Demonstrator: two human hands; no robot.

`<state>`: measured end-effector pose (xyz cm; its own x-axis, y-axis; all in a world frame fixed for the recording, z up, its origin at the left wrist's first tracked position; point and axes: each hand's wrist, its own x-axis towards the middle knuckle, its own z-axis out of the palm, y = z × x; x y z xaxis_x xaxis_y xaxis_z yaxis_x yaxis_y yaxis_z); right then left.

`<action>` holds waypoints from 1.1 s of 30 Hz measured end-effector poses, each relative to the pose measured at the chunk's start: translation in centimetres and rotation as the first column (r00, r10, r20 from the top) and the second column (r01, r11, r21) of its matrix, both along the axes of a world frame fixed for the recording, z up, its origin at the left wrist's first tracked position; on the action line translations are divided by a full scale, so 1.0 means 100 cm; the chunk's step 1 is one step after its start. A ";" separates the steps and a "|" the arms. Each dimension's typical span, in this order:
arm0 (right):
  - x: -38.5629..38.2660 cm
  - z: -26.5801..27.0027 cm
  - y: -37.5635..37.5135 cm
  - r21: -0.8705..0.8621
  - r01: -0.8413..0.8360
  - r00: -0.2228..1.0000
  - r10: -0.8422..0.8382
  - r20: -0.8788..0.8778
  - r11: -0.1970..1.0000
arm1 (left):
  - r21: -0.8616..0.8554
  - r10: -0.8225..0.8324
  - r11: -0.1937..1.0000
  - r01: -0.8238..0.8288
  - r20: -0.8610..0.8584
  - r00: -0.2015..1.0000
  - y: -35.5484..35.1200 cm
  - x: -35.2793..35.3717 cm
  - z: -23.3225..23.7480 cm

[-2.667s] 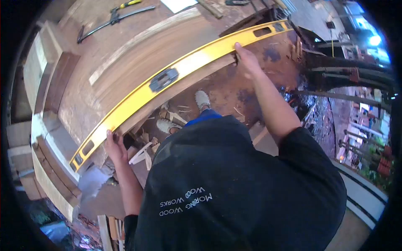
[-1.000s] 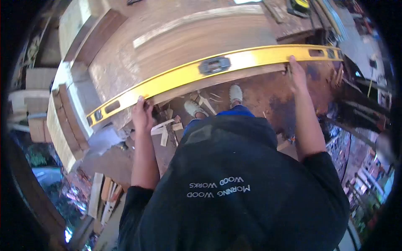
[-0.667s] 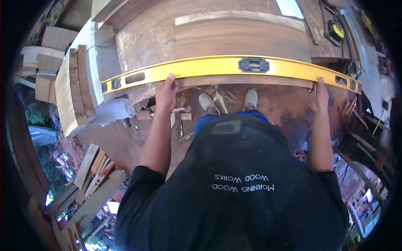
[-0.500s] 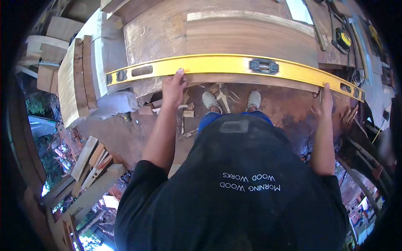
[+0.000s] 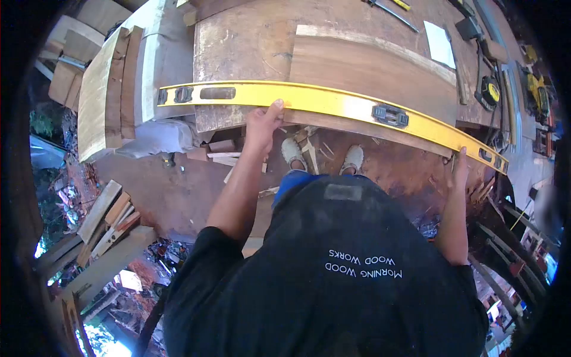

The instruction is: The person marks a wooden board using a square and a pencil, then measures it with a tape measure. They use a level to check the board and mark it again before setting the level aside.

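Observation:
A long yellow spirit level (image 5: 333, 102) lies across the near edge of a brown wooden board (image 5: 375, 74) on the workbench (image 5: 238, 53). My left hand (image 5: 263, 126) holds the level left of its middle, thumb on the near face and the other fingers mostly hidden beneath. Near the level's right end, my right hand (image 5: 458, 172) grips the lower edge with the thumb up. The level's left end reaches past the bench's left edge.
A tape measure (image 5: 490, 92) and a white paper (image 5: 439, 44) lie on the bench at the right. Stacked planks (image 5: 107, 89) stand at the left. Wood offcuts (image 5: 107, 226) are piled at the lower left. My shoes (image 5: 292, 152) are on the floor below the bench.
The view has turned and shifted, so the bench and board appear rotated. The level now slants further down to the right in view, with both hands still on it.

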<state>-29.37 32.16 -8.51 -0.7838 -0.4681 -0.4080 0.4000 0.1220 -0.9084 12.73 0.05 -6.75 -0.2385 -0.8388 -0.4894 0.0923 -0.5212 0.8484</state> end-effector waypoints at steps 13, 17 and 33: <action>-0.012 -0.004 0.011 0.089 -0.056 0.998 0.058 -0.018 0.995 | 0.012 -0.135 0.991 0.135 -0.034 0.990 -0.004 0.007 -0.007; 0.004 0.014 -0.002 0.096 -0.018 1.000 0.017 0.019 0.995 | -0.004 -0.123 0.992 0.123 -0.026 0.992 -0.005 0.005 -0.001; 0.001 0.006 0.007 0.143 0.047 0.976 -0.076 0.202 0.989 | -0.020 -0.049 0.999 0.049 0.000 0.999 -0.004 0.008 -0.020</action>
